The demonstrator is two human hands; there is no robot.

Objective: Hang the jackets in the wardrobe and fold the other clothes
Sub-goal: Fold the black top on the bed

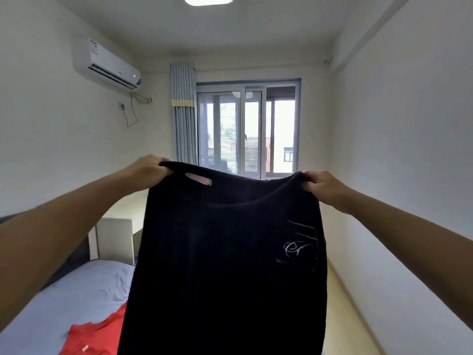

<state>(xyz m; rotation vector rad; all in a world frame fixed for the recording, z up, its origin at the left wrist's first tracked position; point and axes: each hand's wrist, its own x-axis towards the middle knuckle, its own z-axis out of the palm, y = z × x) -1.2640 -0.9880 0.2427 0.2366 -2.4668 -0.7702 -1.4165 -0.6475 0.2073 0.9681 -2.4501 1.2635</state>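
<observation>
Holding a dark top (225, 265) up by its shoulders, spread in the air before the window (245, 129).
The left hand (147, 171) and the right hand (323, 187) each clutch one shoulder with curled fingers; the cloth hangs down between them, partly hiding a red garment (97, 336) at the bed's (84, 290) near edge.

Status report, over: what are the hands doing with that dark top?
Left hand and right hand each grip black shirt shoulders, held up. Red garment on bed below.
</observation>
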